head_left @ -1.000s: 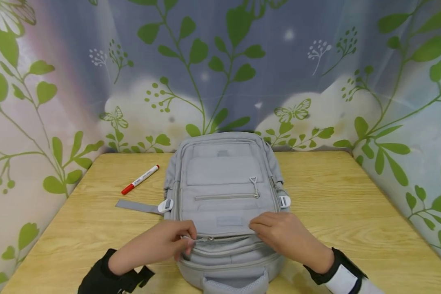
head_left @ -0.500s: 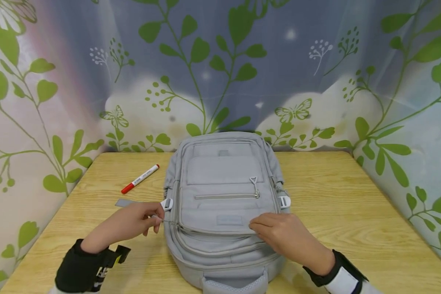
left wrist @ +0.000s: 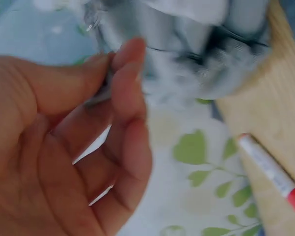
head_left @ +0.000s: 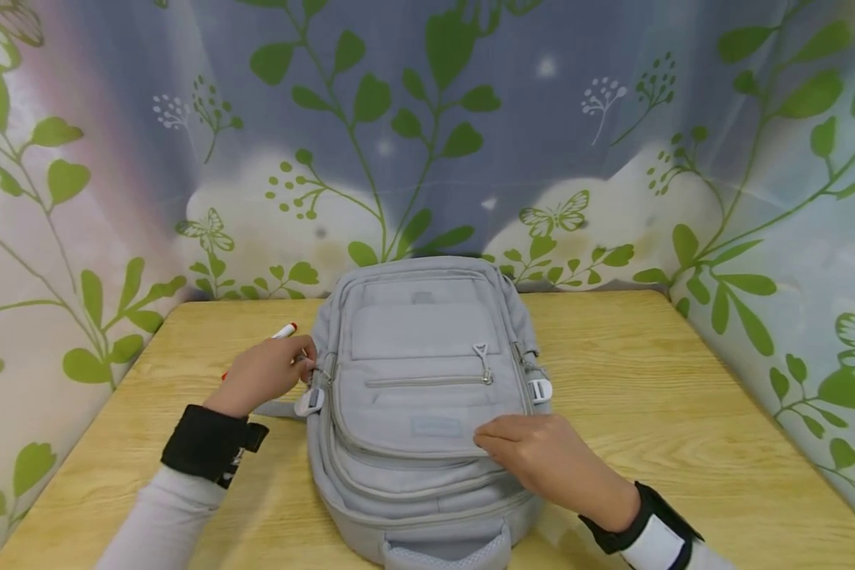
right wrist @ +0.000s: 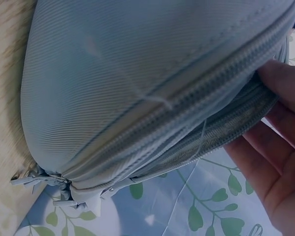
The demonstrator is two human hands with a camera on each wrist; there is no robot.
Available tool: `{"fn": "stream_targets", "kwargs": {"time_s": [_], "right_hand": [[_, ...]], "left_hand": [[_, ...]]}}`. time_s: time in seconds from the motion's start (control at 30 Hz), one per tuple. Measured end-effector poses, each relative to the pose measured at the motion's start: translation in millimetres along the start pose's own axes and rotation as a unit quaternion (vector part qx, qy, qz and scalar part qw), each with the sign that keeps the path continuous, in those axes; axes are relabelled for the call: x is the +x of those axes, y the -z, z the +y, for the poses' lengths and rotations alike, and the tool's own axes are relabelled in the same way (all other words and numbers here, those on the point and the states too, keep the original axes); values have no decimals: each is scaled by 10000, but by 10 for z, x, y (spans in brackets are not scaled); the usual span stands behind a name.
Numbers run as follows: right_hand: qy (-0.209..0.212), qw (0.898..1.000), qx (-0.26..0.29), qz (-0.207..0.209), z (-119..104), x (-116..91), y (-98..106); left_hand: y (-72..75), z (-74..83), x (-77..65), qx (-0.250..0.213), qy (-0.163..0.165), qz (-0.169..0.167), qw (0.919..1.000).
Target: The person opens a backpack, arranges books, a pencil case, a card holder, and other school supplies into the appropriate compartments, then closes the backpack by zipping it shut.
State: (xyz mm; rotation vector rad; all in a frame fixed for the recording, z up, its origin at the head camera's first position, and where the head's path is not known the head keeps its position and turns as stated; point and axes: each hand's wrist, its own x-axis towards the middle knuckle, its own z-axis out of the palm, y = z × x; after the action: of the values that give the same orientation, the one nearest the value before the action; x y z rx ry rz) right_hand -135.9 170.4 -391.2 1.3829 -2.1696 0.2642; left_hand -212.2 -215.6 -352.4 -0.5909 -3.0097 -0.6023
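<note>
A light grey backpack (head_left: 427, 328) lies flat, its carry handle (head_left: 447, 552) toward the near edge. At its left side my left hand (head_left: 262, 374) pinches a zipper pull between thumb and fingertips; the pull is mostly covered by the fingers. In the left wrist view a dark bit shows between the thumb and fingers (left wrist: 130, 81). My right hand (head_left: 545, 465) grips the near right edge of the front pocket flap. The right wrist view shows its thumb inside the gap beside the zipper teeth (right wrist: 245, 120), with the other fingers on the outer side.
A red-and-white marker (head_left: 285, 330) lies left of the bag, partly behind my left hand. White strap buckles (head_left: 309, 401) sit at both bag sides. Beneath is a wood-grain table (head_left: 634, 372), backed by a leaf-patterned curtain (head_left: 413, 119).
My left hand has drawn the zipper pull from the front pocket's near edge round the corner and up the left side, away from me. The right hand keeps its grip on the flap.
</note>
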Motion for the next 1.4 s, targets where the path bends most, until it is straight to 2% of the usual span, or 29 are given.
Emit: {"fn": "stream_targets", "kwargs": {"time_s": [0.13,0.23,0.3,0.4,0.43,0.47,0.53,0.6,0.67,0.7,0.77,0.83,0.9,1.03,1.13,1.23,1.3,1.4], "right_hand": [[3,10000,13,-19,0,-3,-16],[-50,9998,0,-173,0,-13,-14],[-125,9994,55,-329,2,-25,-9],[-224,9983,119,-530,8,-45,-1],[-260,9979,141,-573,12,-55,4],[-286,9977,153,-604,15,-63,9],[-309,9973,177,-639,24,-76,19],[-314,9971,184,-667,34,-85,30],[-298,9968,192,-716,45,-89,38],[-290,9967,197,-734,48,-89,42],[-288,9963,210,-781,50,-89,40],[-294,9962,236,-784,40,-90,25],[-322,9963,221,-763,23,-87,11],[-478,9958,147,-763,12,-43,35],[-735,9944,197,-727,18,19,96],[-979,9933,323,-516,44,95,162],[-1092,9929,372,-295,72,149,202],[-1258,9916,283,105,131,235,261]], "left_hand": [[-110,-129,154,-203,62,76,9997],[-171,-240,187,-794,-25,-29,9968],[-176,-344,171,-1365,-87,-228,9903],[-132,-531,92,-2163,12,-563,9747],[-122,-593,64,-2320,108,-617,9707],[-117,-650,36,-2340,210,-576,9703],[-132,-758,-7,-2073,432,-196,9771],[-178,-861,-22,-1459,713,388,9860],[-246,-953,-5,-605,1099,847,9885],[-288,-1018,11,-260,1274,916,9873],[-354,-1127,36,310,1543,834,9840],[-413,-1209,45,675,1619,633,9825],[-452,-1263,41,865,1509,507,9835],[-451,-1274,70,941,1150,539,9874],[-375,-1304,94,561,955,335,9933],[-218,-1269,26,-349,914,11,9952],[-73,-1160,-93,-1195,933,-134,9883],[195,-835,-341,-2349,910,-216,9675]]}}
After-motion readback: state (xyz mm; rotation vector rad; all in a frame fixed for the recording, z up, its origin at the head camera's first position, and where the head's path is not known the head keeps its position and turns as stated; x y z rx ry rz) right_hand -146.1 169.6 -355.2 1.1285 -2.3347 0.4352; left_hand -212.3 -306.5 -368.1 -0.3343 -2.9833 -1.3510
